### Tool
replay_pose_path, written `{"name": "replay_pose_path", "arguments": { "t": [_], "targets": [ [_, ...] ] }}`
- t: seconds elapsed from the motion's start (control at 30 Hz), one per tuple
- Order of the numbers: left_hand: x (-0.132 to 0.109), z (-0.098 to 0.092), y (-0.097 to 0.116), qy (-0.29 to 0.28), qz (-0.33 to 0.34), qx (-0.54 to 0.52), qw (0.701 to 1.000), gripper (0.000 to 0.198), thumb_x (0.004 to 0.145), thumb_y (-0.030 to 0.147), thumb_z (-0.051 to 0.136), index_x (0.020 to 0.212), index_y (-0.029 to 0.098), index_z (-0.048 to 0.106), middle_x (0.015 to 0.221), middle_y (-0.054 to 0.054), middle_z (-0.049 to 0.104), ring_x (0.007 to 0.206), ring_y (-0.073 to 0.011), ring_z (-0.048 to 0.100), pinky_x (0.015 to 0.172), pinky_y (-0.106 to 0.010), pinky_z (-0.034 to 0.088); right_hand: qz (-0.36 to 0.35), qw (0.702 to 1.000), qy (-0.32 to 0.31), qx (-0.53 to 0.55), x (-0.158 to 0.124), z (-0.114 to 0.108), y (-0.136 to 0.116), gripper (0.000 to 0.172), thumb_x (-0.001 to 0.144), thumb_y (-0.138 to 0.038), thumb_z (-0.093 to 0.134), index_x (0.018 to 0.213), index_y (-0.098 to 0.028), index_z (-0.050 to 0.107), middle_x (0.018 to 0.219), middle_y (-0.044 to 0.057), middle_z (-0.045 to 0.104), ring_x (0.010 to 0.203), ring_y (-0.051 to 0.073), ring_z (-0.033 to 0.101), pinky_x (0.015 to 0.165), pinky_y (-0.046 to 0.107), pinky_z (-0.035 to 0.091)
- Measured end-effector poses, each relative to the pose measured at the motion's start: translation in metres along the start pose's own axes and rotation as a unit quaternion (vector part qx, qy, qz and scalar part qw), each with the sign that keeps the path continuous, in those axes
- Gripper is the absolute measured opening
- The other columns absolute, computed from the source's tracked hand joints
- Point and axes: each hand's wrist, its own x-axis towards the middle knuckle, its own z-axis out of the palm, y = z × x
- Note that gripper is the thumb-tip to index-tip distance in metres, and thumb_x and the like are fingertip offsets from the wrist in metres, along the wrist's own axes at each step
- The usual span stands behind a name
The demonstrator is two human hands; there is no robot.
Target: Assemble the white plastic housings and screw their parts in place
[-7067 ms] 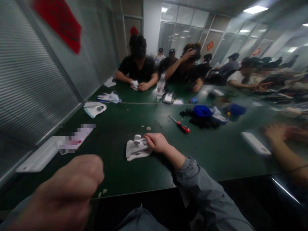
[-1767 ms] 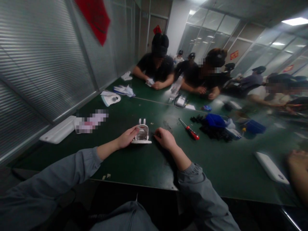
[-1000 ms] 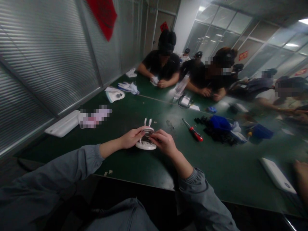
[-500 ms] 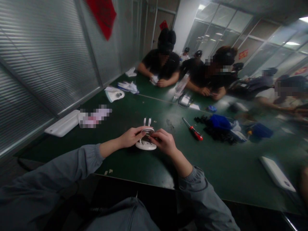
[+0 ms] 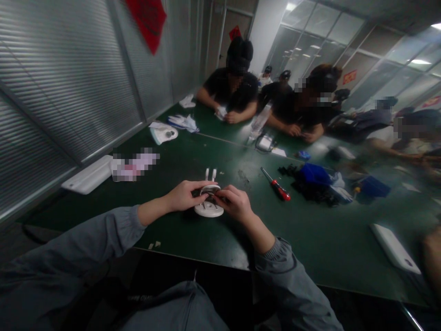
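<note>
A small white plastic device point(image 5: 208, 209) with a round base and two upright prongs stands on the green table point(image 5: 193, 239) in front of me. My left hand point(image 5: 185, 195) grips its left side, fingers curled over the top. On its right side my right hand point(image 5: 233, 202) pinches a small part at the device's top; what that part is I cannot make out. Both my sleeves are grey.
A red-handled screwdriver point(image 5: 276, 185) lies to the right, beside black parts and a blue cloth point(image 5: 312, 175). White flat casings lie at far left point(image 5: 87, 174) and near right point(image 5: 394, 248). Several people sit working at the far side; another person's arm point(image 5: 432, 253) shows at the right edge.
Earlier my left hand was raised near the camera and only the right touched the device. Both hands have since closed on it, now standing upright; in the last second they barely moved.
</note>
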Motion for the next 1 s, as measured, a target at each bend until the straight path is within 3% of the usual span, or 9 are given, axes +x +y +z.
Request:
{"name": "replay_pose_path", "arguments": {
  "t": [0.3, 0.5, 0.6, 0.7, 0.8, 1.0],
  "targets": [
    [0.000, 0.003, 0.001, 0.006, -0.005, 0.014, 1.000, 0.046, 0.089, 0.024, 0.057, 0.135, 0.022, 0.058, 0.122, -0.006, 0.071, 0.104, -0.0191, 0.069, 0.095, -0.034, 0.054, 0.004, 0.999, 0.002, -0.050, 0.001, 0.006, 0.000, 0.017, 0.094, -0.032, 0.059, 0.081, -0.020, 0.060, 0.073, 0.002, 0.063, 0.058, 0.009, 0.054, 0.055, 0.021, 0.039],
    [0.002, 0.005, 0.000, 0.027, -0.036, 0.012, 0.999, 0.046, 0.086, 0.019, 0.056, 0.132, 0.023, 0.062, 0.119, -0.007, 0.072, 0.094, -0.0173, 0.071, 0.087, -0.032, 0.057, 0.151, 0.988, 0.008, -0.019, 0.004, 0.010, -0.007, 0.026, 0.087, -0.043, 0.065, 0.086, -0.020, 0.053, 0.071, -0.001, 0.056, 0.052, 0.008, 0.046, 0.048, 0.021, 0.032],
    [0.002, 0.004, -0.001, 0.028, -0.028, 0.016, 0.999, 0.046, 0.086, 0.019, 0.056, 0.132, 0.024, 0.062, 0.122, -0.006, 0.071, 0.101, -0.0181, 0.071, 0.090, -0.032, 0.056, 0.176, 0.983, -0.001, 0.050, 0.004, 0.006, -0.007, 0.026, 0.088, -0.044, 0.063, 0.090, -0.020, 0.053, 0.070, -0.003, 0.054, 0.053, 0.009, 0.046, 0.050, 0.021, 0.035],
    [0.001, 0.004, -0.001, 0.027, -0.013, 0.026, 0.999, 0.045, 0.087, 0.020, 0.056, 0.132, 0.024, 0.062, 0.125, -0.005, 0.070, 0.107, -0.0187, 0.069, 0.095, -0.033, 0.054, 0.160, 0.980, 0.000, 0.118, 0.004, -0.001, -0.003, 0.020, 0.093, -0.037, 0.055, 0.085, -0.019, 0.055, 0.068, -0.002, 0.054, 0.057, 0.010, 0.049, 0.055, 0.022, 0.040],
    [0.001, 0.004, -0.002, 0.028, -0.021, 0.021, 0.999, 0.044, 0.088, 0.022, 0.055, 0.132, 0.023, 0.061, 0.124, -0.005, 0.070, 0.106, -0.0189, 0.070, 0.095, -0.033, 0.055, 0.130, 0.979, -0.014, 0.155, 0.004, -0.005, 0.002, 0.026, 0.096, -0.027, 0.045, 0.079, -0.018, 0.062, 0.071, 0.002, 0.058, 0.065, 0.013, 0.055, 0.064, 0.025, 0.044],
    [0.002, 0.001, -0.005, 0.038, -0.039, -0.001, 0.999, 0.043, 0.089, 0.024, 0.056, 0.131, 0.022, 0.062, 0.122, -0.006, 0.071, 0.107, -0.0201, 0.069, 0.098, -0.037, 0.054, 0.161, 0.960, -0.091, 0.208, -0.001, -0.006, 0.014, 0.027, 0.081, -0.014, 0.049, 0.091, -0.016, 0.074, 0.074, 0.001, 0.070, 0.057, 0.012, 0.056, 0.058, 0.023, 0.044]
  ]
}}
